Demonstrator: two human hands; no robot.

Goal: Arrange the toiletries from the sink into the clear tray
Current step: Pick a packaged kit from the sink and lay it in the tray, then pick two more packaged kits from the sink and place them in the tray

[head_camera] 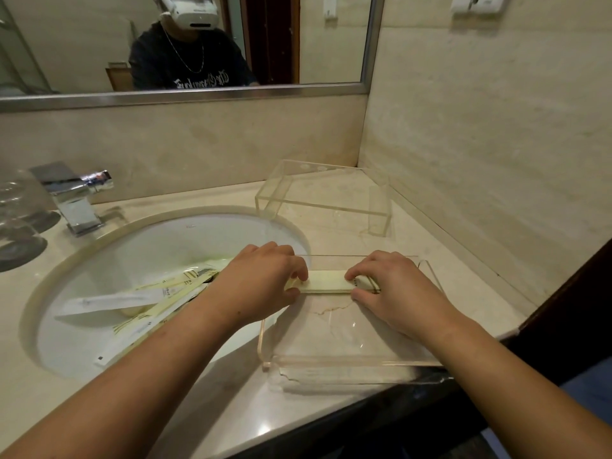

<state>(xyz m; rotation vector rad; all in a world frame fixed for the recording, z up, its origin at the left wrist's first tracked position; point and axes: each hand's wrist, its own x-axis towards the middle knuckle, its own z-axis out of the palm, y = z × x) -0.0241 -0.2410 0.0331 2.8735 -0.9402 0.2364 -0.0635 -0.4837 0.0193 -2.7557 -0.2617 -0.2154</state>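
Observation:
A long cream toiletry packet (pixel 328 281) lies crosswise at the far end of the clear tray (pixel 331 362). My left hand (pixel 265 276) pinches its left end and my right hand (pixel 394 286) pinches its right end. The tray sits on the counter just right of the white sink (pixel 159 236). Inside the sink lie several more flat packets (pixel 142 303), cream and white, piled across one another. My left forearm covers part of that pile.
A clear acrylic stand (pixel 318 197) sits in the back corner behind the tray. A chrome faucet (pixel 73 197) stands at the sink's back left, with upturned glasses (pixel 20 233) at the far left. The counter's dark front edge (pixel 364 412) runs just below the tray.

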